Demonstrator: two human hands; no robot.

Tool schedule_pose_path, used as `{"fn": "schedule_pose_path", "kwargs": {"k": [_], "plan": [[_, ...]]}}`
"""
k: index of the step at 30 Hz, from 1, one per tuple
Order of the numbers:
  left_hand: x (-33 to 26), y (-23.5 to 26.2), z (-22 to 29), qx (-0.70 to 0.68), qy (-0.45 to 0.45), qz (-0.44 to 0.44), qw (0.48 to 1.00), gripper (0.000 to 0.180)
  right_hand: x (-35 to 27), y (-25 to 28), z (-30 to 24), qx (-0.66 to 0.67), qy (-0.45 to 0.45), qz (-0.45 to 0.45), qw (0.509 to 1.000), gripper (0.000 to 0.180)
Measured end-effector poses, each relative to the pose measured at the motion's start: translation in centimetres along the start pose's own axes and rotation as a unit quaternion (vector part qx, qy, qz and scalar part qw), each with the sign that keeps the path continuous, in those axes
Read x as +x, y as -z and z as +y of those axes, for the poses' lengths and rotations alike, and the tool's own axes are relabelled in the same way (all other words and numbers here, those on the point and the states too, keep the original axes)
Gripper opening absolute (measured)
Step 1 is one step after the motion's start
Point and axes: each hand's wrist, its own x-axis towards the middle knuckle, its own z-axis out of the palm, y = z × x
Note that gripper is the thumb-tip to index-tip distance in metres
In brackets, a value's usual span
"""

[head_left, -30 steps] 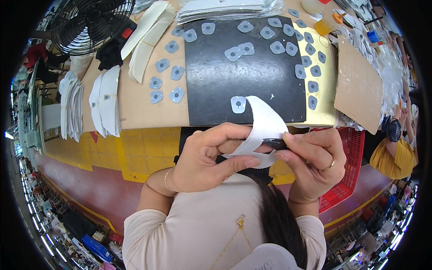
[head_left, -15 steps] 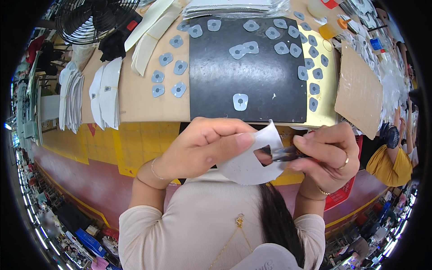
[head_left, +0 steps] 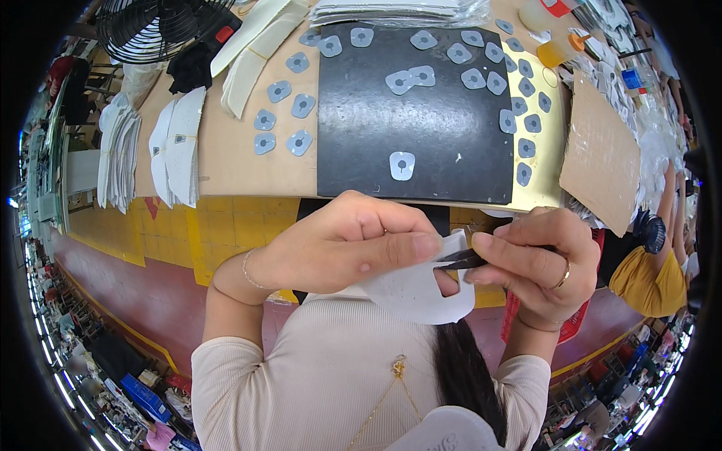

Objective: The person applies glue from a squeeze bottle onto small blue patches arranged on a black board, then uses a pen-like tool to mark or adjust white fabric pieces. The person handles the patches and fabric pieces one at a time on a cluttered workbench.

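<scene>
My left hand [head_left: 357, 244] is closed on a white curved sheet piece [head_left: 406, 293], thumb on top, held in front of my body beyond the table's near edge. A window-like opening is cut in the piece, and a fingertip shows through it. My right hand [head_left: 538, 259] pinches small dark metal snips [head_left: 460, 260]. Their tip rests at the upper edge of that opening, close to my left thumb. On the black mat [head_left: 421, 143], nearest to me, lies a pale rounded patch [head_left: 402, 166] with a dark keyhole-shaped mark.
Similar patches [head_left: 303, 106] are spread over the table, mat and yellow sheet [head_left: 543, 180]. White stacks [head_left: 177, 150] lie at the left, below a black fan [head_left: 154, 30]. A brown cardboard piece [head_left: 598, 158] and an orange-capped bottle [head_left: 560, 49] are at the right.
The snips' tip has moved from the right side of the opening to its upper edge. The white piece has tilted and shifted slightly, and my right hand has moved a little left.
</scene>
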Motion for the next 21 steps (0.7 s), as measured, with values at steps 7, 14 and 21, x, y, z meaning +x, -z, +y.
{"fn": "schedule_pose_path", "kwargs": {"k": [7, 14, 21], "plan": [[0.15, -0.21, -0.03, 0.007, 0.008, 0.001, 1.0, 0.03, -0.48, -0.22, 0.28, -0.001, 0.045, 0.033, 0.998, 0.024], [0.23, -0.34, -0.06, 0.012, 0.011, 0.001, 1.0, 0.031, -0.5, 0.14, 0.19, -0.005, 0.058, 0.029, 0.998, 0.024], [0.34, -0.4, -0.12, 0.011, 0.022, 0.003, 1.0, 0.033, -0.76, 0.27, 0.32, -0.009, 0.04, 0.032, 0.999, 0.025]]}}
